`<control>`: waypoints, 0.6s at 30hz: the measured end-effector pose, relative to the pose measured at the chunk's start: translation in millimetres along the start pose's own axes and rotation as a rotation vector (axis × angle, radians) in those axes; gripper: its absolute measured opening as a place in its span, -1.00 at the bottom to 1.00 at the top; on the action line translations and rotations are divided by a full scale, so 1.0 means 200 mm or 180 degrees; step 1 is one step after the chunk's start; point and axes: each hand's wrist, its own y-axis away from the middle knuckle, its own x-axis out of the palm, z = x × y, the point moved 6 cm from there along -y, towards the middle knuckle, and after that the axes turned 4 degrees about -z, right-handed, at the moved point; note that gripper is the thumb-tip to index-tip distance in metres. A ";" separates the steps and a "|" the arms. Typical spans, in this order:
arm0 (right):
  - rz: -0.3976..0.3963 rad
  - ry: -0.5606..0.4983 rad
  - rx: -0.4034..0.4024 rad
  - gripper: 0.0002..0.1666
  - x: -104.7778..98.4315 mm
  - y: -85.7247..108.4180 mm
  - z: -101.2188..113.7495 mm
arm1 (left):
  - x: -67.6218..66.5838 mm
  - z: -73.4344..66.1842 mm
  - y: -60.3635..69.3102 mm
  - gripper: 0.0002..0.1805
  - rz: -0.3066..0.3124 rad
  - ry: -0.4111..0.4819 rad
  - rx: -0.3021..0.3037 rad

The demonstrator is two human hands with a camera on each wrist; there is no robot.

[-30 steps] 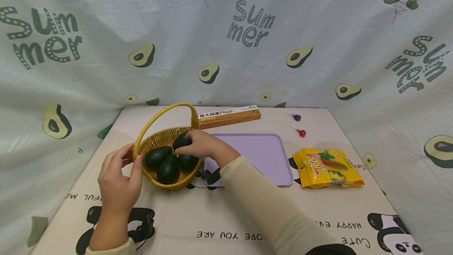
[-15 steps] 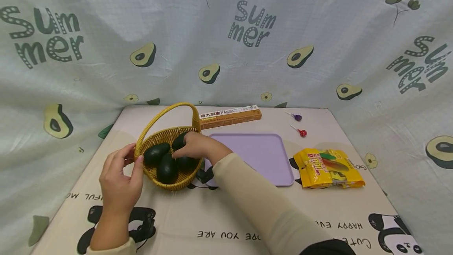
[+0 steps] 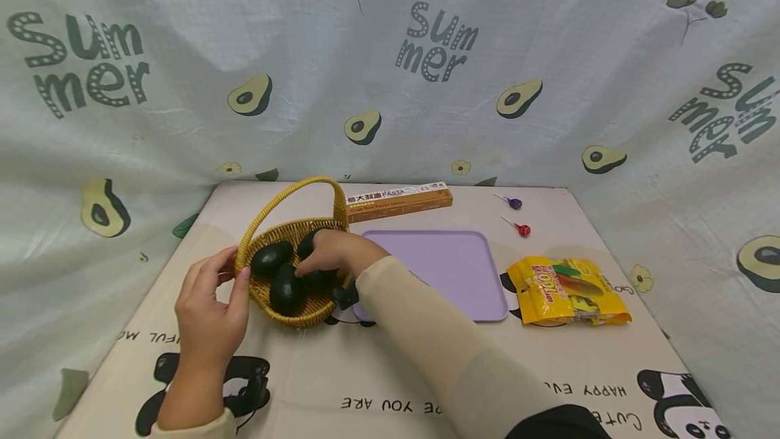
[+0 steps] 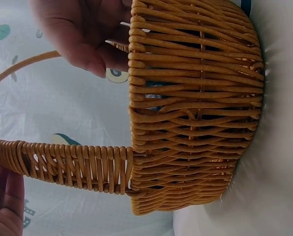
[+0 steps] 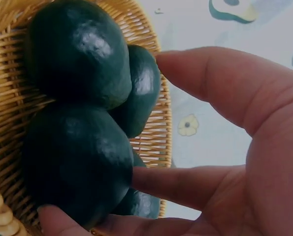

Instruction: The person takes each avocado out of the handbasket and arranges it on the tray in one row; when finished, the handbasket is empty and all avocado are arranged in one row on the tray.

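A yellow wicker basket point(image 3: 295, 320) stands on the left part of the table, holding several dark green avocados point(image 3: 272, 259). My left hand point(image 3: 210, 303) grips the lower left part of its arched handle point(image 4: 77, 167), between thumb and fingers. Inside the basket, my right hand point(image 3: 335, 253) reaches over the avocados from the right, partly covering the back and right ones. In the right wrist view, its fingers point(image 5: 185, 184) touch the side of the nearest avocado point(image 5: 77, 157). The thumb stands apart from that fruit, close to a farther avocado point(image 5: 141, 91).
A lilac tray point(image 3: 451, 276) lies right of the basket, with a long pasta box point(image 3: 399, 203) behind it. Two lollipops, one purple point(image 3: 514, 203) and one red point(image 3: 522, 229), lie at the back right. A yellow mango candy bag point(image 3: 569, 290) lies farther right. Printed cloth walls the table.
My right hand has shifted slightly left and its thumb has lowered toward the front avocado. The left hand keeps its hold on the basket handle. The whole view has slid slightly right.
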 end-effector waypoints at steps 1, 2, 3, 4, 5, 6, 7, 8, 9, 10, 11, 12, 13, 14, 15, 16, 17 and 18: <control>0.0020 0.0015 0.0011 -0.44 0.00 0.00 0.00 | 0.00 0.00 0.00 -0.53 0.0000 0.0001 0.0006; 0.0039 0.0012 0.0019 -0.45 0.01 0.00 0.00 | 0.00 0.00 0.00 -0.53 0.0003 0.0000 0.0007; 0.0062 0.0016 0.0024 -0.47 0.02 -0.01 0.00 | 0.00 0.00 0.00 -0.53 0.0003 0.0001 0.0010; 0.0081 0.0016 0.0025 -0.51 0.02 -0.01 0.00 | 0.00 0.00 0.00 -0.53 0.0004 0.0005 0.0008; 0.0096 -0.0005 0.0034 -0.55 0.03 -0.02 0.00 | 0.00 0.00 0.00 -0.53 0.0009 0.0002 0.0007; 0.0105 -0.0008 0.0044 -0.59 0.04 -0.02 0.00 | 0.00 0.00 0.00 -0.53 0.0010 0.0003 0.0006; 0.0117 -0.0013 0.0055 -0.63 0.05 -0.03 -0.01 | 0.00 0.00 0.00 -0.53 0.0005 0.0002 0.0007; 0.0125 -0.0021 0.0068 -0.66 0.06 -0.03 -0.01 | -0.01 0.00 0.00 -0.54 0.0006 0.0000 0.0008; 0.0129 -0.0015 0.0080 -0.69 0.06 -0.04 -0.01 | -0.01 0.00 0.00 -0.54 0.0012 -0.0002 0.0007; 0.0124 -0.0014 0.0083 -0.71 0.07 -0.04 -0.01 | -0.01 -0.01 0.00 -0.54 0.0017 -0.0002 0.0006; 0.0115 -0.0013 0.0083 -0.73 0.07 -0.05 -0.01 | -0.01 0.00 0.01 -0.54 0.0027 -0.0008 0.0004; 0.0100 0.0016 0.0079 -0.75 0.07 -0.05 -0.01 | -0.01 0.00 0.01 -0.54 0.0043 -0.0015 0.0000; 0.0087 0.0037 0.0074 -0.76 0.07 -0.05 -0.01 | -0.01 0.00 0.01 -0.54 0.0048 -0.0013 0.0004; 0.0086 0.0066 0.0072 -0.77 0.07 -0.06 -0.01 | -0.01 0.00 0.01 -0.54 0.0058 -0.0014 0.0004; 0.0088 0.0113 0.0056 -0.78 0.08 -0.06 -0.01 | -0.01 0.00 0.01 -0.54 0.0073 -0.0015 0.0001; 0.0094 0.0165 0.0045 -0.77 0.08 -0.06 -0.01 | 0.00 0.00 0.01 -0.54 0.0083 -0.0012 0.0001; 0.0095 0.0214 0.0045 -0.77 0.08 -0.06 -0.01 | 0.00 0.00 0.01 -0.54 0.0096 -0.0014 0.0000; 0.0093 0.0252 0.0045 -0.76 0.08 -0.06 -0.01 | 0.00 0.00 0.01 -0.54 0.0110 -0.0013 -0.0002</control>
